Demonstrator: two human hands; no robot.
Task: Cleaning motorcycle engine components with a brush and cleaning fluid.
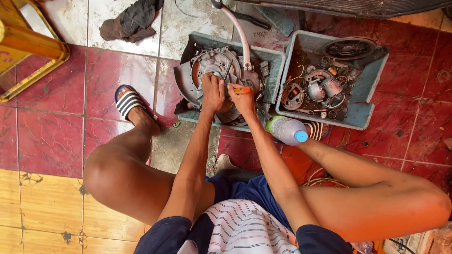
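Over a grey tray (278, 56), a person's left hand (213, 91) presses the round metal engine part (216, 66), fingers closed on it; just beside, the right hand (243, 99) grasps an orange-handled screwdriver (241, 89).

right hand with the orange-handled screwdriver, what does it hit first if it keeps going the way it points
The right hand points up-frame and slightly left, so it would likely first meet the round grey metal engine cover in the teal plastic tray; depth is unclear.

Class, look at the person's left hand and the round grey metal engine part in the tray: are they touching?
Touching. The head view shows the left hand pressed flat on the round grey engine part, fingers overlapping its centre, with no gap visible between them.
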